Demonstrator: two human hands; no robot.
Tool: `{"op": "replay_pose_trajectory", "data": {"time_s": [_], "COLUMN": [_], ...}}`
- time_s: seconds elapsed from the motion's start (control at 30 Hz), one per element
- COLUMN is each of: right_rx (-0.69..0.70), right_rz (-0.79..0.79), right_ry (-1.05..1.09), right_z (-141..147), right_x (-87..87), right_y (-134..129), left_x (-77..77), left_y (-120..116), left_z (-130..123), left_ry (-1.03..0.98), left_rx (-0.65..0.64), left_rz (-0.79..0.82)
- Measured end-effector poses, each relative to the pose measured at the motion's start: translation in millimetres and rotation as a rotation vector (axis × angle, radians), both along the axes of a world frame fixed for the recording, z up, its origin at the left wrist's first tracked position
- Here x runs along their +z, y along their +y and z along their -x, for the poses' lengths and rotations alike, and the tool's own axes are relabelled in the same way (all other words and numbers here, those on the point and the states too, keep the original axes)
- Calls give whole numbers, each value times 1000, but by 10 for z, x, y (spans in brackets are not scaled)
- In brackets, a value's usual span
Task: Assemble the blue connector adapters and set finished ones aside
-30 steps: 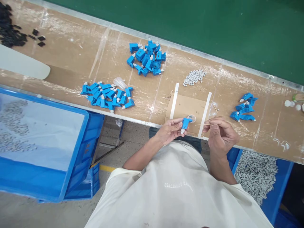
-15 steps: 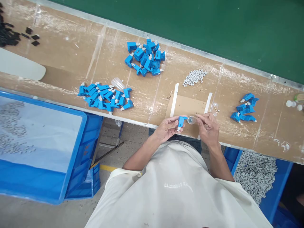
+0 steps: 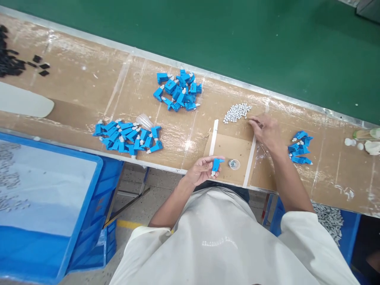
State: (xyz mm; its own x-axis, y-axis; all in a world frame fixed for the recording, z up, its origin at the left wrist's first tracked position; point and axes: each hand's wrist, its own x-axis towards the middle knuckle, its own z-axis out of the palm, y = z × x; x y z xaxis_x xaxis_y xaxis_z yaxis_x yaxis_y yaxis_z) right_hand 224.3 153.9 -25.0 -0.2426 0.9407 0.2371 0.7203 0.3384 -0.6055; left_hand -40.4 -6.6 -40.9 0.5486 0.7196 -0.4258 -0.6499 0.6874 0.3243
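My left hand (image 3: 202,171) is closed on a blue plastic part (image 3: 216,166) with a pale tip at its lower end. Just right of it, a small clear cup (image 3: 234,164) stands on a brown cardboard sheet (image 3: 233,143) taped down with white strips. My right hand (image 3: 265,128) has its fingers pinched together at the right end of a heap of small light-grey pieces (image 3: 237,113). Whatever sits in that pinch is too small to make out. Beneath my right wrist lies a thin stick (image 3: 263,149).
Blue parts lie in a back pile (image 3: 179,91), a left pile (image 3: 127,136) and a small right pile (image 3: 300,147). Black pieces (image 3: 10,61) are at far left. Blue crates stand at the left (image 3: 89,213) and right (image 3: 352,229) below the table edge.
My right hand has left the clear cup and moved forward to the grey pieces. My left hand keeps hold of the blue part. The whole view has shifted slightly.
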Motion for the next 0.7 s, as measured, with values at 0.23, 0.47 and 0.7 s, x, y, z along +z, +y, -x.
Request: {"op": "replay_pose_trajectory", "data": {"time_s": [0.23,0.47,0.7], "right_rx": [236,246,10], "right_rz": [105,155,387], "right_ry": [-12,-161,531], "right_z": [-12,127,325], "right_x": [-29,207,656], "right_y": [404,315,-624], "left_x": [-2,5,188], "left_y": [13,15,15], "left_z": [-24,-2,-5], "left_ry": [-36,-21,-43], "left_rx": [-37,19,94], "left_rz": [-17,-1,6]}}
